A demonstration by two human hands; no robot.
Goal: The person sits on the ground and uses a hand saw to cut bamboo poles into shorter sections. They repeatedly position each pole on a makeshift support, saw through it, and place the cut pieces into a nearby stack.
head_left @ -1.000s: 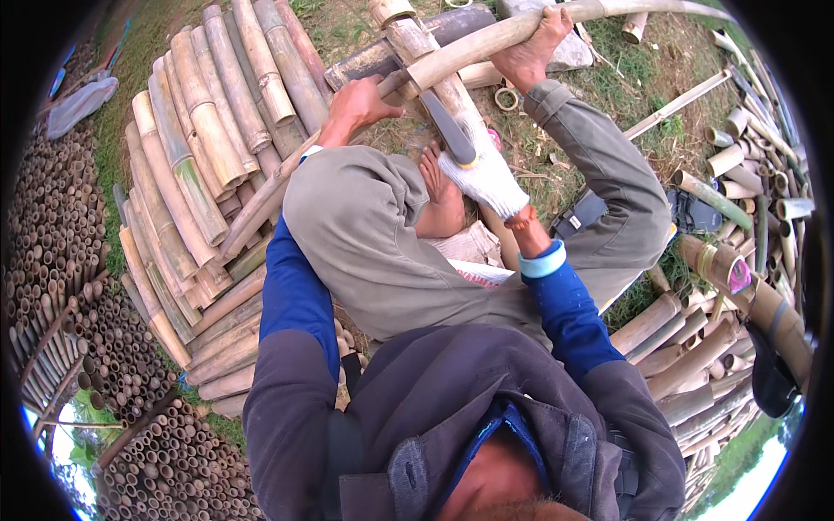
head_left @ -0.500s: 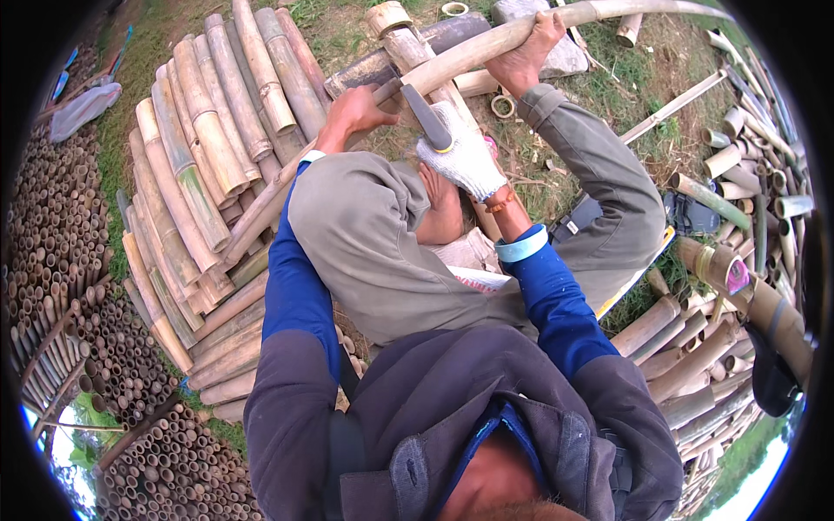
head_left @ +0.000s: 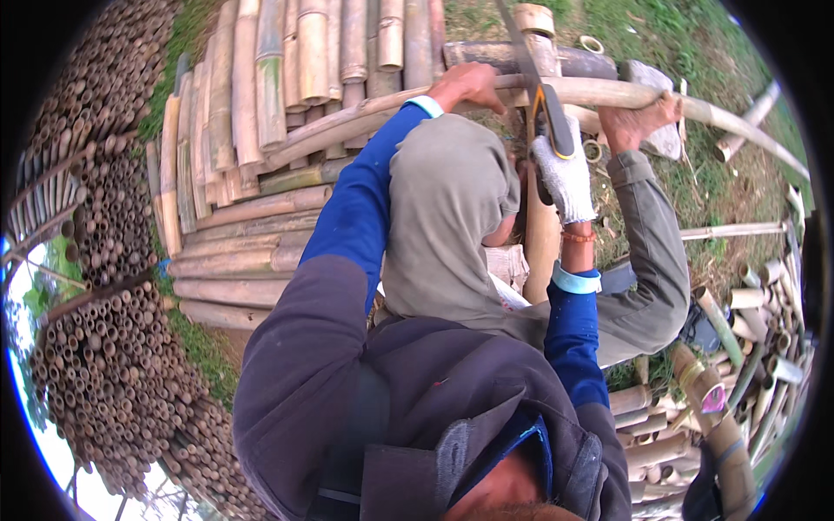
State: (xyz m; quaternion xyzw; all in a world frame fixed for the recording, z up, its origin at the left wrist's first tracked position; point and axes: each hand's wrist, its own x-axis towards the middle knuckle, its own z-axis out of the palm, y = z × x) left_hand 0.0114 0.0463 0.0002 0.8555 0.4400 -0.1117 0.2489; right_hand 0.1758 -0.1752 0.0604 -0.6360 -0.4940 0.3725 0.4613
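A long, slightly curved bamboo pole (head_left: 591, 90) runs across in front of me, resting over an upright-running bamboo support (head_left: 543, 54). My left hand (head_left: 467, 89), bare, is closed round the pole left of that support. My right hand (head_left: 563, 178), in a white knit glove, grips a hand saw (head_left: 552, 123) by its dark handle with yellow trim. The saw's blade (head_left: 519, 43) points away from me and lies across the pole close to the support. My bare foot (head_left: 641, 123) presses on the pole further right.
Cut bamboo lengths (head_left: 252, 78) lie in rows at the left and far left. Stacked bamboo tubes (head_left: 113, 373) fill the left edge. More loose pieces (head_left: 660, 447) are piled at right. A grey stone (head_left: 656, 143) and a dark bamboo log (head_left: 486, 56) sit near the support.
The view has turned, so the scene sits further right. The saw's blade now points away across the pole, where before it lay tilted toward the left. Both hands keep their holds.
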